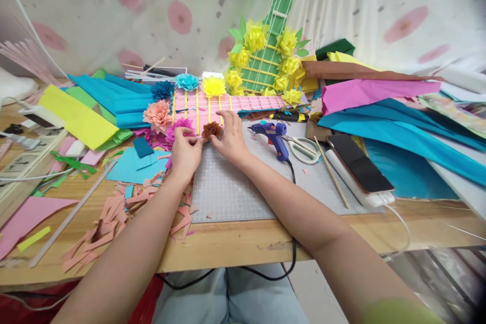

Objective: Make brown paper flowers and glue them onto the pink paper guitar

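Note:
A small brown paper flower [211, 130] sits at the near edge of a pink paper guitar body [228, 106] crossed by yellow strips. My left hand [185, 153] and my right hand [230, 137] both pinch this brown flower from either side, fingers curled on it. Beside it along the guitar's edge are a magenta flower [178, 126], a peach flower [157, 114], a dark blue flower [162, 89], a light blue flower [186, 81] and a yellow flower [213, 86]. The green neck [279, 10] rises behind, ringed by several yellow flowers.
A blue glue gun [274, 137], white-handled scissors [304, 148] and a wooden stick [331, 172] lie on the grey cutting mat [235, 192]. A phone [359, 163] rests on a white power bank. Coloured paper sheets pile left and right; peach scraps [114, 217] litter the wooden table.

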A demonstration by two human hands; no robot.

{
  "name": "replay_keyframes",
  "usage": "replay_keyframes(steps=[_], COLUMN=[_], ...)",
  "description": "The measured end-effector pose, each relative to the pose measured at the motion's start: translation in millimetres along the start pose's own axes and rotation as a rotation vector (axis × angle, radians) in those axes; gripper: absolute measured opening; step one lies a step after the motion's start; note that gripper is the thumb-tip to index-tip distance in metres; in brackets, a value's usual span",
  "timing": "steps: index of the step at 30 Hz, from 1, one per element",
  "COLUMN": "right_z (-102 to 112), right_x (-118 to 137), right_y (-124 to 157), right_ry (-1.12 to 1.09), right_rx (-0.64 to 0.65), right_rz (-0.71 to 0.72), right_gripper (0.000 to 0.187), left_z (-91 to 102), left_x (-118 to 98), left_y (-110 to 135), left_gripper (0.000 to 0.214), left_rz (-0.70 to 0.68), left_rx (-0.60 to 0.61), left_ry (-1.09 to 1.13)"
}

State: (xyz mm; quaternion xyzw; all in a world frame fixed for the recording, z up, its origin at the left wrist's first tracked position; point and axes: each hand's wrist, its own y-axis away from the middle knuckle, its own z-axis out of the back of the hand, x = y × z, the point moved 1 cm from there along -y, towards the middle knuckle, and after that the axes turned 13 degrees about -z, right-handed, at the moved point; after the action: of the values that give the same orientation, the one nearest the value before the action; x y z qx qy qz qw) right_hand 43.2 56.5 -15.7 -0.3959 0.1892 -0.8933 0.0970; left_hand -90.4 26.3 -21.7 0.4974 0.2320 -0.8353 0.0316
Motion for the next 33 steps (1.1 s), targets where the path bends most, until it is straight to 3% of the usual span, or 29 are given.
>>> replay_keyframes(steps=[9,19,27,33], right_z=[0,2,3,5], right_x=[1,1,0,0], right_y=[2,2,3,2], right_ry=[-0.022,-0.040,-0.049,-0.033], right_rx=[-0.011,0.000,0.004,0.018], right_rz=[-0.018,-0.037,-0.035,-0.045], right_gripper=[0.050,0.048,0.048,0.047], left_z=[-2.2,1.1,-3.7,-2.4], left_x=[-3,-16,-21,-18], left_y=[0,4,7,8], left_gripper=[0.036,0.039,0.040,0.041], left_rz=[-0.035,0.090,0.239,0.217], left_rx=[-0.023,0.014,-0.009,-0.008], left_ry=[0.012,0.083,0.333,0.315])
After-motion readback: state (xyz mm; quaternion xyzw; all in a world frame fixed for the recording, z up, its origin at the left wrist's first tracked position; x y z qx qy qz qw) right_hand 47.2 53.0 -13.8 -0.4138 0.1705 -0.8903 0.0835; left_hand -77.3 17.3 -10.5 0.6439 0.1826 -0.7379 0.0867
